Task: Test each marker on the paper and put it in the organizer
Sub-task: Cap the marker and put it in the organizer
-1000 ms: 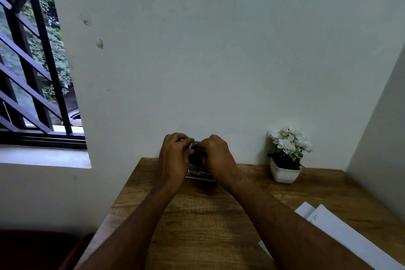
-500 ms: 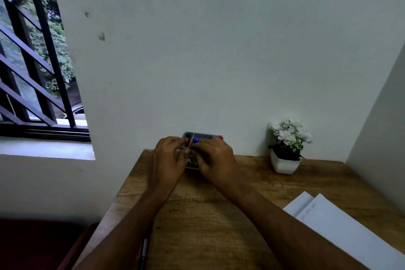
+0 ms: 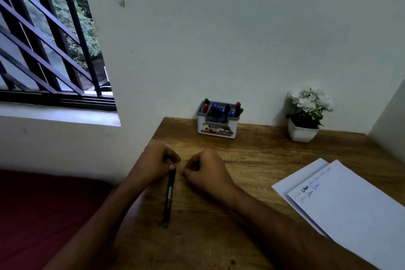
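Observation:
A white and grey organizer (image 3: 217,130) stands at the back of the wooden table (image 3: 263,155) against the wall, with several red, blue, green and black markers upright in it. A black marker with a green end (image 3: 168,197) lies on the table near the left edge. My left hand (image 3: 153,164) pinches its far end between thumb and fingertips. My right hand (image 3: 208,171) rests just to the right of it, fingers curled, holding nothing. White paper (image 3: 350,208) with black and blue test scribbles lies at the right.
A small white pot of white flowers (image 3: 303,120) stands at the back right by the wall corner. A barred window (image 3: 43,46) is at the left. A dark red surface (image 3: 43,215) lies below the table's left edge.
Both hands have drawn back from the organizer toward me, leaving it standing by the wall. My left hand now pinches the marker lying on the table. The camera has tilted down.

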